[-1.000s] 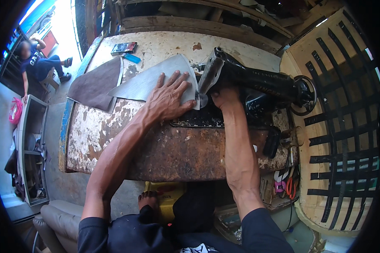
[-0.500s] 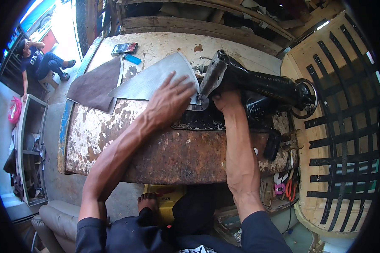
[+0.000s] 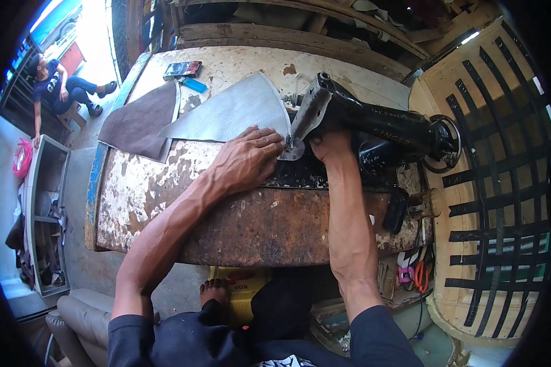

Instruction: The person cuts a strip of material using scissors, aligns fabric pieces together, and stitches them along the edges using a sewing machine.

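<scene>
A black sewing machine (image 3: 392,125) stands on the worn tabletop (image 3: 128,202). A light grey, sheet-like piece (image 3: 232,110) runs up to its needle area, overlapping a dark brown piece (image 3: 138,122) on the left. My left hand (image 3: 245,159) is closed, fingers together and bent over the near edge of the grey piece, just left of the needle. Under the machine's arm my right hand (image 3: 330,147) is curled, fingertips partly hidden; I cannot make out what it holds.
A small box (image 3: 182,69) and blue lighter (image 3: 193,84) lie behind the pieces. A person (image 3: 58,88) sits at left beside a cabinet (image 3: 46,208). A frame with black webbing (image 3: 496,189) stands at right. Orange-handled scissors (image 3: 421,275) hang below the table.
My left hand has slid down toward me from atop the grey piece, its fingers drawing together. The seated person's raised hand has come down from the head.
</scene>
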A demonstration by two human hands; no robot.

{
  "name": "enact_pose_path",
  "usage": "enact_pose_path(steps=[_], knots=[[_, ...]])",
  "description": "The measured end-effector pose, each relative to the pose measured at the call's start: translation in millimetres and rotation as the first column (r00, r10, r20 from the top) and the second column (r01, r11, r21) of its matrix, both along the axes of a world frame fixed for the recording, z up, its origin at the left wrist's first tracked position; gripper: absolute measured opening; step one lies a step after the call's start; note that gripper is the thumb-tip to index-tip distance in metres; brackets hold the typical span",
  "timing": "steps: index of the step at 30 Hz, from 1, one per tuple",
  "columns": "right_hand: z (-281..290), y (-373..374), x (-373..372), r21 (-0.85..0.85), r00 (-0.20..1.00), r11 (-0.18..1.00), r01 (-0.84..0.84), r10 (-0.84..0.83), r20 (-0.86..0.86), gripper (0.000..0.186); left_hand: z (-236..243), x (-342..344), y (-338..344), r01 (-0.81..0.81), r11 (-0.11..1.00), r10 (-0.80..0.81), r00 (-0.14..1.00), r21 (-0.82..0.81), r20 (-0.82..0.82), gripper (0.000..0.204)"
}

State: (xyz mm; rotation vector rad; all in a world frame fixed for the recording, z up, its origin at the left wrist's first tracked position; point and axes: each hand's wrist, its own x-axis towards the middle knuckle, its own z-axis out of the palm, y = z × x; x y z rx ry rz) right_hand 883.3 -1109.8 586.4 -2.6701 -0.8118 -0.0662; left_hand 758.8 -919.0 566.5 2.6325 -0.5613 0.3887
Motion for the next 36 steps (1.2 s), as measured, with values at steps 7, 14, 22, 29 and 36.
enact_pose_path(steps=[7, 14, 22, 29, 36], knots=[[-32.7, 7.0, 32.0, 0.716, 0.593, 0.029, 0.697, 0.537, -0.600, 0.035, 4.2, 2.7, -4.9, 0.019, 1.000, -0.019, 1.000, -0.020, -0.005, 0.038], [-33.5, 14.6, 29.5, 0.805, 0.567, -0.010, 0.593, 0.716, -0.409, 0.039, 0.0, -0.7, 0.2, 0.051, 0.999, -0.051, 0.999, -0.018, 0.006, 0.038], [-43.3, 7.7, 38.5, 0.856, 0.902, 0.516, 0.029, 0.356, -0.245, 0.043, 4.5, 1.1, -0.9, 0.092, 0.995, -0.092, 0.996, -0.032, -0.017, 0.040], [-0.9, 22.3, 5.8, 0.789, 0.597, 0.119, 0.603, 0.588, -0.546, 0.046, 3.8, -3.2, 3.3, 0.045, 0.999, -0.046, 0.998, -0.029, -0.043, 0.040], [-62.7, -11.1, 47.4, 0.663, 0.994, 0.748, -0.033, 0.094, -0.057, 0.038, 14.8, -0.4, 22.0, 0.017, 1.000, -0.016, 0.999, 0.019, -0.041, 0.037]])
